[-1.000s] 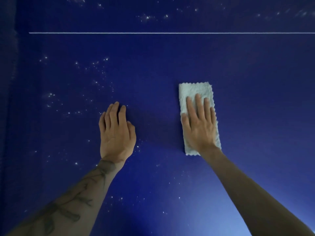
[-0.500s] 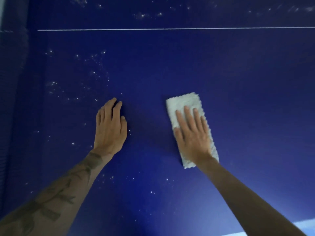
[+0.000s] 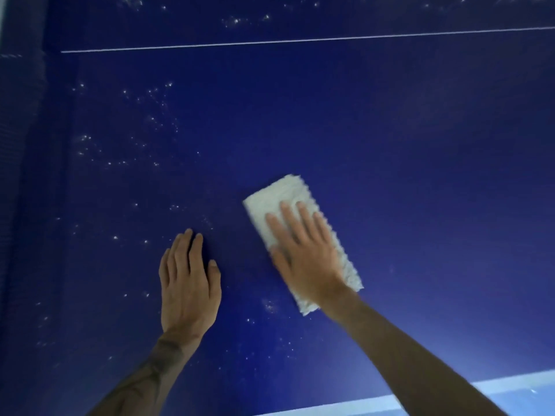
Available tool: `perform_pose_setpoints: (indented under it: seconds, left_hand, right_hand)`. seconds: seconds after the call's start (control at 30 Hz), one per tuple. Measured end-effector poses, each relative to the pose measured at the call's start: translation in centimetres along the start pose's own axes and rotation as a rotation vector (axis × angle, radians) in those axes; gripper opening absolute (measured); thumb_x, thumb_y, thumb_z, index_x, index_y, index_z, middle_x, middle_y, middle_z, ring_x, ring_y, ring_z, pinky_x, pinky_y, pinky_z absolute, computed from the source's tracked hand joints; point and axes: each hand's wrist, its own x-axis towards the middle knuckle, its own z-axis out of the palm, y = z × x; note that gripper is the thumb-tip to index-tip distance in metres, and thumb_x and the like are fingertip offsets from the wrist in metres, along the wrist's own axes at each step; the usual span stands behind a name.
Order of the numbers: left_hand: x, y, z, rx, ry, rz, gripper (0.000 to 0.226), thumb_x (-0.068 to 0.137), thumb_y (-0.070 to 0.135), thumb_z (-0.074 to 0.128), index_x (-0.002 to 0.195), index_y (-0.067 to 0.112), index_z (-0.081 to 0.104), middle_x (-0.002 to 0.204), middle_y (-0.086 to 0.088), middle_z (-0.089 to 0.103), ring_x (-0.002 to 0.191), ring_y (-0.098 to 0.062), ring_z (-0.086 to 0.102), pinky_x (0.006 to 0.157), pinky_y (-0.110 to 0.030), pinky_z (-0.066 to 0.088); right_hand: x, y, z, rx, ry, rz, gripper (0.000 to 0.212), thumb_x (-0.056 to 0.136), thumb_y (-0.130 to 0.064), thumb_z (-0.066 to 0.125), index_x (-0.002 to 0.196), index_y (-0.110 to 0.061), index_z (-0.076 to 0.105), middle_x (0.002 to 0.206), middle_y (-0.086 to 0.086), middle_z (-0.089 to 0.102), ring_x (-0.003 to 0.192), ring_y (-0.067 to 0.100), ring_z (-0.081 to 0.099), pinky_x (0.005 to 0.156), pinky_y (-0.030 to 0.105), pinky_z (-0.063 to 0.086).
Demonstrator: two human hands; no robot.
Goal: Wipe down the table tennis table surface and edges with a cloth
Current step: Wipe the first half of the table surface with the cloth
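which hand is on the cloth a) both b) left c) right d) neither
c: the right hand lies flat with straight fingers on the white cloth, while the left hand rests on the bare blue table beside it.

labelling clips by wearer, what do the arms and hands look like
The left hand and right hand are bare: no gloves, rings, watch or sleeves show. The left forearm carries a dark tattoo; the right forearm looks unmarked.

Dark mesh strip (image 3: 18,175) along left; pale sliver (image 3: 1,22) top-left corner; dim light.
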Motion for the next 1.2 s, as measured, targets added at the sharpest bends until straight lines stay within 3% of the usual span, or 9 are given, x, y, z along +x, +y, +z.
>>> perform_pose_setpoints:
  seconds: [0.13,0.23,0.4,0.5,0.63,0.77,0.93,1.0,1.2]
  left_hand:
    - [0.0,-0.2,0.2,0.007,0.013,-0.005,0.054,0.107,0.030,0.033,0.154,0.004,0.038,0.163,-0.015,0.034,0.153,-0.034,0.031,0.128,-0.053,0.022]
    - [0.0,0.0,0.1,0.001,0.022,-0.003,0.054,0.106,0.029,0.034,0.154,0.004,0.039,0.163,-0.014,0.035,0.153,-0.034,0.033,0.128,-0.053,0.023]
    - [0.1,0.1,-0.1,0.015,0.014,-0.003,0.056,0.105,0.029,0.035,0.154,0.002,0.040,0.163,-0.016,0.036,0.152,-0.035,0.034,0.126,-0.055,0.027]
    - [0.1,0.1,-0.4,0.002,-0.002,-0.003,0.057,0.105,0.029,0.035,0.154,0.001,0.041,0.164,-0.016,0.035,0.153,-0.035,0.032,0.127,-0.054,0.025]
    - [0.0,0.1,-0.5,0.003,-0.021,-0.012,0.058,0.106,0.031,0.032,0.155,0.003,0.040,0.164,-0.015,0.035,0.155,-0.032,0.030,0.129,-0.053,0.022]
    - [0.0,0.0,-0.3,0.003,-0.010,-0.002,0.057,0.105,0.030,0.034,0.154,0.002,0.041,0.163,-0.016,0.037,0.154,-0.032,0.031,0.129,-0.053,0.023]
    - [0.0,-0.1,-0.4,0.014,-0.006,0.008,0.056,0.105,0.028,0.038,0.154,0.002,0.042,0.164,-0.015,0.036,0.154,-0.034,0.032,0.129,-0.051,0.024]
    - [0.0,-0.1,-0.4,0.009,-0.014,0.007,0.056,0.105,0.029,0.037,0.155,0.002,0.041,0.164,-0.015,0.036,0.155,-0.033,0.031,0.129,-0.050,0.022]
    - [0.1,0.0,-0.4,-0.015,-0.021,-0.006,0.056,0.104,0.030,0.035,0.154,0.005,0.040,0.164,-0.012,0.036,0.156,-0.029,0.029,0.130,-0.048,0.019]
  right_hand:
    - [2.7,5.9,-2.1,0.013,0.049,0.305,0.063,0.112,-0.052,0.013,0.172,-0.032,0.010,0.180,0.002,0.002,0.166,0.029,-0.002,0.134,0.051,0.005]
    - [5.4,4.2,-1.9,0.062,0.081,0.374,0.064,0.112,-0.052,0.012,0.172,-0.031,0.002,0.180,0.005,-0.006,0.165,0.032,-0.009,0.134,0.053,0.000]
    - [1.4,-2.6,0.8,-0.004,0.009,-0.022,0.064,0.113,-0.049,0.021,0.172,-0.029,0.007,0.180,0.006,-0.003,0.166,0.033,-0.006,0.134,0.052,0.001]
    - [-2.9,-0.3,1.3,-0.032,0.018,-0.136,0.061,0.113,-0.048,0.031,0.171,-0.031,0.021,0.180,0.001,0.010,0.166,0.031,0.006,0.134,0.052,0.008]
    - [-2.7,5.7,-0.3,-0.059,0.065,0.141,0.061,0.111,-0.048,0.027,0.170,-0.031,0.026,0.179,0.001,0.016,0.165,0.030,0.012,0.133,0.050,0.011]
    - [1.5,4.3,-1.0,0.030,0.075,0.348,0.065,0.110,-0.054,0.012,0.172,-0.034,0.005,0.180,0.002,-0.003,0.166,0.029,-0.006,0.134,0.051,0.000]
    - [-2.6,-1.9,2.0,-0.049,0.024,-0.089,0.063,0.113,-0.047,0.023,0.172,-0.030,0.011,0.180,0.004,0.003,0.166,0.032,0.000,0.134,0.052,0.004]
    - [-5.7,-0.2,2.3,-0.049,0.042,-0.134,0.061,0.113,-0.047,0.028,0.171,-0.032,0.017,0.180,0.001,0.009,0.166,0.030,0.008,0.133,0.052,0.010]
    - [-5.5,8.2,-0.7,-0.040,0.079,0.312,0.064,0.110,-0.050,0.024,0.171,-0.031,0.022,0.179,0.002,0.014,0.165,0.031,0.013,0.132,0.055,0.015]
